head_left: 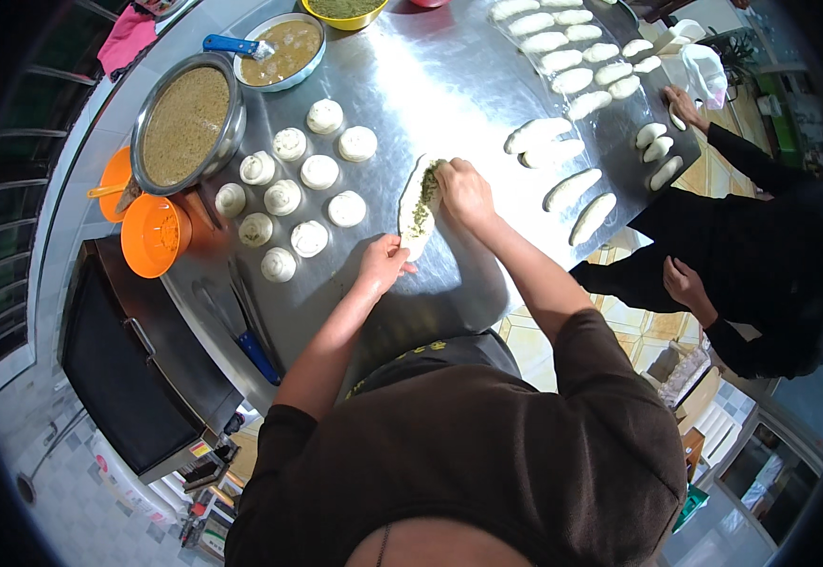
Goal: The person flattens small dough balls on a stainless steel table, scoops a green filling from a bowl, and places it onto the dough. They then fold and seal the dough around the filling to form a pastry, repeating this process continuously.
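The left hand (pixel 385 264) and right hand (pixel 465 194) pinch an unclosed, green-filled white dough strip (pixel 412 206). Coiled white dough rounds (pixel 320 172) sit unshaped left; shaped white dough ovals (pixel 573 190) lie right.

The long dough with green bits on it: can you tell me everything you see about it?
The dough strip is pale, soft-looking and flattened, with chopped green filling along it. It lies open, slanting slightly, on the shiny metal table. The left hand holds its near end; the right hand touches it near the far end.
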The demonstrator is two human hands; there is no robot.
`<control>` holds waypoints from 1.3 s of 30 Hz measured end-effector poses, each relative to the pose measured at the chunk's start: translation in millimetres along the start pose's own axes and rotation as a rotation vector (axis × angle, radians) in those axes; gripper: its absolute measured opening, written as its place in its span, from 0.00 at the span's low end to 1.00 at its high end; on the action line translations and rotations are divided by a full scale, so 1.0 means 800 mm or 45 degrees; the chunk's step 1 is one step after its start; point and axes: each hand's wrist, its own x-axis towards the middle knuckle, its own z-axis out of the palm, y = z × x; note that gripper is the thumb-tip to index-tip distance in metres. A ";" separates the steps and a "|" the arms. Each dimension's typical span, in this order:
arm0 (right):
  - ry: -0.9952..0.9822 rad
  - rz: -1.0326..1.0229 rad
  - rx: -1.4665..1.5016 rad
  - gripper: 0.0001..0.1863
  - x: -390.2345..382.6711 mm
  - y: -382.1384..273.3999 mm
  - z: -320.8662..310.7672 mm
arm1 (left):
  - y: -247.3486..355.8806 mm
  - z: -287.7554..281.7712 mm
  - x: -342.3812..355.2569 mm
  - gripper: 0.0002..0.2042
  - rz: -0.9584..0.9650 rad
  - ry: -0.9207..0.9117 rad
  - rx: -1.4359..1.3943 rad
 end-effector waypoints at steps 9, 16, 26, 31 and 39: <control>-0.274 0.257 0.024 0.17 0.080 0.011 -0.029 | 0.005 -0.003 -0.004 0.08 0.041 -0.003 0.046; -0.391 0.270 0.692 0.08 0.053 0.029 0.011 | -0.003 -0.001 -0.002 0.08 0.040 -0.008 0.016; -0.304 0.210 0.889 0.10 0.046 0.043 0.010 | 0.001 0.002 -0.007 0.07 0.034 0.012 0.014; -0.050 -0.258 0.177 0.07 0.018 0.016 0.008 | 0.004 0.002 -0.003 0.07 0.052 0.025 0.047; 0.022 -0.258 -0.091 0.24 0.020 0.029 0.032 | -0.004 0.010 -0.006 0.08 0.120 0.087 0.077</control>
